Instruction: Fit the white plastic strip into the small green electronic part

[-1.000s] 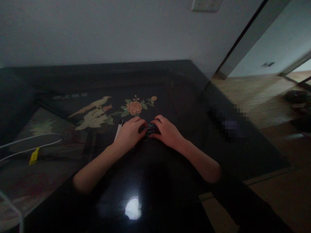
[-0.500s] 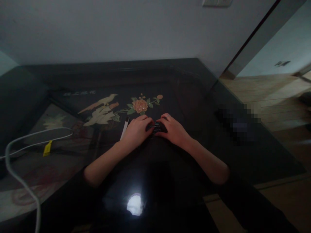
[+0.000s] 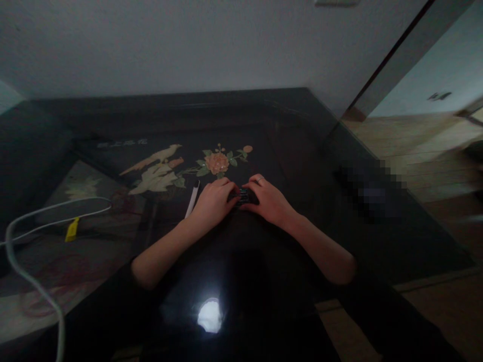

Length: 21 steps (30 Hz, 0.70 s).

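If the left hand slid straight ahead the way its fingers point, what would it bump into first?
Probably the small dark ridged object that the left hand already touches, with the right hand just past it. The left fingers point toward the right hand, though the dim light makes depth unclear.

Small dark object [image 3: 241,196] — mostly hidden between both hands.

both forearms are reaching forward and angling inward, bare below dark sleeves. the left hand [image 3: 213,203] and right hand [image 3: 267,201] are lying palm down, knuckles raised, fingers curling toward each other, fingertips nearly meeting.
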{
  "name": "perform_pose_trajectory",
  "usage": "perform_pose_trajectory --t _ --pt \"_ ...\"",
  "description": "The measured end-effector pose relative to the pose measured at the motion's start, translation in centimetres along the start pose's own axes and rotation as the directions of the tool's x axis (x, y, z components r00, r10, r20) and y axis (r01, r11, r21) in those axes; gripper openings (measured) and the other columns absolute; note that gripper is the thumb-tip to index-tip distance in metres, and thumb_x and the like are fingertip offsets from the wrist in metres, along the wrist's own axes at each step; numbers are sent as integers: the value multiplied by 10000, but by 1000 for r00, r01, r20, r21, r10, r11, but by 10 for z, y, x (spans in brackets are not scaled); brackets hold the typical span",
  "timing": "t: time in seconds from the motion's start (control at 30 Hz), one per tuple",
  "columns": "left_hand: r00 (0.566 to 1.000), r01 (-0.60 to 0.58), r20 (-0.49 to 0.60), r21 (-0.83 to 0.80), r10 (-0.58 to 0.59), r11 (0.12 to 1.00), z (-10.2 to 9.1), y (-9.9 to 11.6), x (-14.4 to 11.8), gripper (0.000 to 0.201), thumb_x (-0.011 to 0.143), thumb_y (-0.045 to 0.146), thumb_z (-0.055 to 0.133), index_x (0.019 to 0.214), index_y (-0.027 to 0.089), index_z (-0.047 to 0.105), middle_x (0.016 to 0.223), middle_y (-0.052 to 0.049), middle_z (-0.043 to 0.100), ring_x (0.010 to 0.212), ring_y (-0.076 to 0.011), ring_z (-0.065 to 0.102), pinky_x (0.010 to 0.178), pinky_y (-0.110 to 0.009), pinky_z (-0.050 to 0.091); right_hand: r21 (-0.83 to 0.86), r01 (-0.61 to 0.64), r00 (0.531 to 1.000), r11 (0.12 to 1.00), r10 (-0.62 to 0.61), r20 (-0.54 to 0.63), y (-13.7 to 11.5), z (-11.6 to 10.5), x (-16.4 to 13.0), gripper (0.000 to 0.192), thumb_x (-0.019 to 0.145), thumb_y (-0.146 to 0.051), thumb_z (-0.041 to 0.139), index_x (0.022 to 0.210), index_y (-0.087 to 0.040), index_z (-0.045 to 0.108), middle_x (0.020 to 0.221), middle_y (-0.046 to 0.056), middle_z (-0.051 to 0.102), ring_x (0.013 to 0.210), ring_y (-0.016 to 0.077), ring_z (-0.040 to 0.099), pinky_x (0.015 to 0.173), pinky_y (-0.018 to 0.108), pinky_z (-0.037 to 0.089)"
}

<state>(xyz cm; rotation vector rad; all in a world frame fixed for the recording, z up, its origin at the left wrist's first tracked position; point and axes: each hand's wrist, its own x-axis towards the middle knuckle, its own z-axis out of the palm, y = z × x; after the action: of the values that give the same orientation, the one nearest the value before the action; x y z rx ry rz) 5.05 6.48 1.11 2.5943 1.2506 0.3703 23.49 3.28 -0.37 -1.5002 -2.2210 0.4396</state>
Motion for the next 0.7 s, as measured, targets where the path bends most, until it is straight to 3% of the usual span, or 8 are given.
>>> perform_pose_trajectory --t 0.7 --pt "1000 -12 17 75 11 997 2 3 -1 70 920 195 593 955 151 636 971 -94 672 959 -272 625 804 -373 446 2 -21 1000 1000 21 10 1 0 1 452 783 -345 789 1159 -152 627 1209 121 531 1097 287 591 954 429 496"
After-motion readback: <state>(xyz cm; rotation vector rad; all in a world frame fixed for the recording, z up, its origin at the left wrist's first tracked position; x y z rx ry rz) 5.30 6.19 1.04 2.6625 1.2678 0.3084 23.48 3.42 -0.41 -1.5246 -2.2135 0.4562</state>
